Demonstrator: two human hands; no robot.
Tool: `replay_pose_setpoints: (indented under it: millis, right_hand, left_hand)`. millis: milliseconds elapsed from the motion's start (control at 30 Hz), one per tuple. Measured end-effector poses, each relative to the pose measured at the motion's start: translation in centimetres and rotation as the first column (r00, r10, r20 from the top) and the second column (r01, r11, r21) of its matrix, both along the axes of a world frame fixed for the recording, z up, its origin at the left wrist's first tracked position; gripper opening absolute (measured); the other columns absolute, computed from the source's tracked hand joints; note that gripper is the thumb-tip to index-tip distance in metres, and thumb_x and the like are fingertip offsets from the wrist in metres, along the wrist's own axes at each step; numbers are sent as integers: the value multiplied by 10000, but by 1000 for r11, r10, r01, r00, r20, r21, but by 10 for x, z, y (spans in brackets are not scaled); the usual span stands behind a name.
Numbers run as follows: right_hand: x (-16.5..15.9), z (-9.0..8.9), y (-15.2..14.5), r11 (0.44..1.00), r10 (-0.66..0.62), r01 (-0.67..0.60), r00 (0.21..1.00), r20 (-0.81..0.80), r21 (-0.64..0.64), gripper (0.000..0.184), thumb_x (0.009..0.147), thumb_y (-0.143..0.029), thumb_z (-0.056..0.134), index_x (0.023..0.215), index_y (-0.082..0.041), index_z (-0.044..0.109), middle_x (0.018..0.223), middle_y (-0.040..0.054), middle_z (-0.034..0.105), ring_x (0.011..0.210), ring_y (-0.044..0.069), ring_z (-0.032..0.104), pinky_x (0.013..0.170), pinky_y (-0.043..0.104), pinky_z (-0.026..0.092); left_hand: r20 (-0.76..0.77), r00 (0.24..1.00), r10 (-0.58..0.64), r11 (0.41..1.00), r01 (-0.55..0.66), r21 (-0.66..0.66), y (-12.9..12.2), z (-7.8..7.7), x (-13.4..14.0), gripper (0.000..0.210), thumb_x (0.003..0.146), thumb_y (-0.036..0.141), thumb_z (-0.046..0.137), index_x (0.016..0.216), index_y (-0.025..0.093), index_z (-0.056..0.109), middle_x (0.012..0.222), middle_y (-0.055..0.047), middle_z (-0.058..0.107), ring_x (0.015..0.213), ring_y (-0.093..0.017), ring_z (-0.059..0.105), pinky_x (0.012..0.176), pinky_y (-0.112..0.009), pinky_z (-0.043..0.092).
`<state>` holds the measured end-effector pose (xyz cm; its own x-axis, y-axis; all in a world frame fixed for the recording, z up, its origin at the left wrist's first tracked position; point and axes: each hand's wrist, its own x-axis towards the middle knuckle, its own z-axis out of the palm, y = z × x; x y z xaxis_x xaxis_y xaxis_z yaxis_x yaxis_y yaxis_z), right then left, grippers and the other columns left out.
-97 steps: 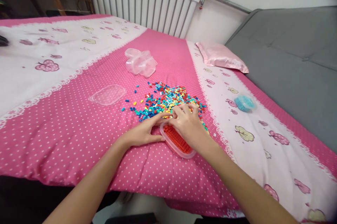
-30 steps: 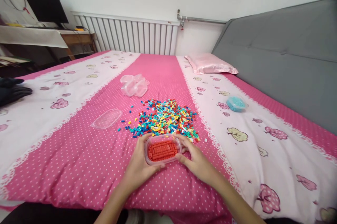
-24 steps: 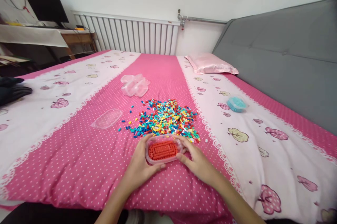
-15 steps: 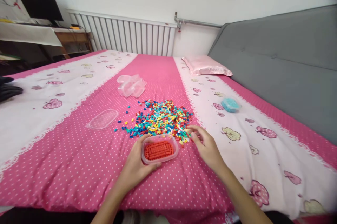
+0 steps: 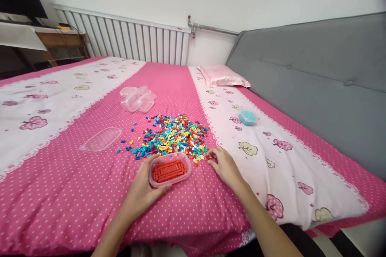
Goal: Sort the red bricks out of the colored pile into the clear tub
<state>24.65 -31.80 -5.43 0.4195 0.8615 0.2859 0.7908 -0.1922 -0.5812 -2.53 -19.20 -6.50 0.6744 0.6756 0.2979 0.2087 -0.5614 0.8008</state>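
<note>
The left hand [image 5: 145, 186] grips a clear oval plastic tub [image 5: 188, 167] of small red bricks [image 5: 169, 171]; the right hand [image 5: 223, 165], fingers half-curled, its hold unclear, is beside the multicoloured brick pile [image 5: 175, 134] beyond. A left-hand tilt could spill reds there.

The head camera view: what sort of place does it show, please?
Most likely a bedroom. A pink and white patterned cover is spread over what looks like a bed, with a pink pillow on it and a grey padded headboard alongside.
</note>
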Motion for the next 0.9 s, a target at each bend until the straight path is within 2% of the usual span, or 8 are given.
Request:
replay_pose_setpoints:
  millis: [167, 367, 467, 600, 733, 900]
  right_hand:
    - [-3, 0, 2, 999, -24, 26, 999, 37, -34, 167, 835, -69, 573, 914, -192, 654, 918, 53, 654, 843, 199, 625, 815, 347, 488]
    - [0, -3, 4, 999, -26, 29, 998, 50, -44, 219, 827, -31, 564, 947, -198, 642, 894, 34, 647, 832, 190, 615, 798, 321, 486]
    - [-3, 1, 4, 1000, -15, 16, 998, 67, -27, 257, 840, -13, 542, 977, -200, 652, 936, 53, 644, 905, 209, 606, 836, 339, 477]
    - [-15, 11, 4, 997, 74, -75, 993, 95, 9, 295, 905, -27, 491, 1014, -217, 688, 1031, 69, 635, 1017, 217, 569, 908, 351, 452]
    - [-29, 15, 7, 976, 220, -218, 969, 114, -24, 243, 867, -39, 609, 906, -243, 735, 955, 39, 673, 954, 215, 569, 864, 341, 454]
    - [-34, 12, 10, 976, 216, -216, 970, 112, -15, 173, 849, -51, 647, 809, -205, 716, 872, 51, 692, 889, 230, 571, 824, 360, 449]
  left_hand:
    - [14, 1000, 3, 1000, -3, 0, -2, 3, 1, 662, 839, 414, 698, 1362, 250, 328, 1336, -118, 502, 1248, -298, 532, 1072, -524, 440]
    - [16, 1000, 9, 1000, -10, 28, 0, -1, 1, 678, 826, 411, 709, 1369, 242, 340, 1344, -118, 513, 1241, -299, 545, 1055, -506, 459]
    - [17, 1000, 6, 999, -6, 41, 1, -3, 1, 673, 835, 412, 703, 1376, 252, 336, 1339, -110, 515, 1237, -287, 546, 1057, -493, 460]
    - [26, 1000, 4, 999, -5, 35, 1, -3, 1, 689, 835, 412, 705, 1389, 258, 326, 1368, -115, 496, 1266, -293, 526, 1056, -488, 463]
    - [26, 1000, 4, 999, -6, 51, 0, -3, 0, 685, 836, 412, 701, 1389, 254, 329, 1374, -117, 491, 1274, -295, 521, 1072, -500, 448]
    - [22, 1000, 10, 996, -12, 88, 2, -4, 1, 675, 832, 406, 702, 1381, 248, 343, 1367, -114, 495, 1275, -298, 516, 1089, -514, 427]
